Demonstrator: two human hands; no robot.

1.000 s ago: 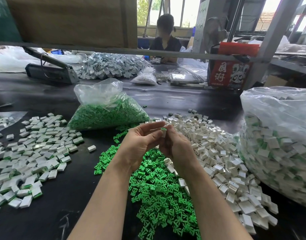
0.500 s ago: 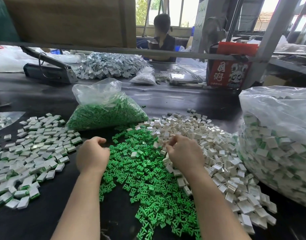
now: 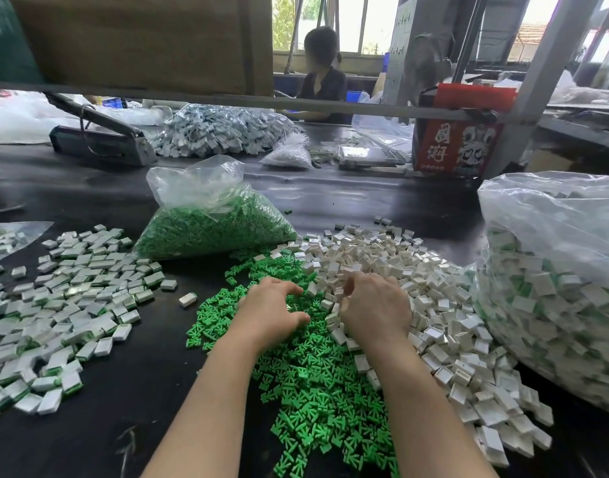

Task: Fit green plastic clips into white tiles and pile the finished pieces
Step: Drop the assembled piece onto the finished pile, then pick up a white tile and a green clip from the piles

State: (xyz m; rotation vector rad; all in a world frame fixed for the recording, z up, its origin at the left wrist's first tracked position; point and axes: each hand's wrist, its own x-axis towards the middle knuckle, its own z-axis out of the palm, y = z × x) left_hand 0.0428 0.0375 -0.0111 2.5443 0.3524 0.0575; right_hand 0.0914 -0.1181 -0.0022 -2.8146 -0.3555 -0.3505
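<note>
Under both hands spreads the black table (image 3: pixel 89 401), and on it, largest to smallest, lie these. Right of the right hand (image 3: pixel 377 310) and well apart stands a big clear bag (image 3: pixel 554 288) packed with finished white-and-green pieces. Left of the left hand (image 3: pixel 272 313), well apart, a loose spread of finished pieces (image 3: pixel 61 301) covers the table, with one stray piece (image 3: pixel 187 299) between that spread and the left hand. Beneath and beyond the right hand sits the heap of white tiles (image 3: pixel 416 291); beneath the left hand and running back between the forearms lies the heap of green clips (image 3: pixel 316 391). Beyond the left hand a clear bag of clips (image 3: pixel 213 219) rests near both heaps. Palm down on the clips, the left hand has its fingers bent and spread with the thumb out; whether it has hold of a clip cannot be told. Knuckles up at the edge of the tiles, the right hand has its fingers curled down into them, tips hidden, so whether it has a tile cannot be told.
</note>
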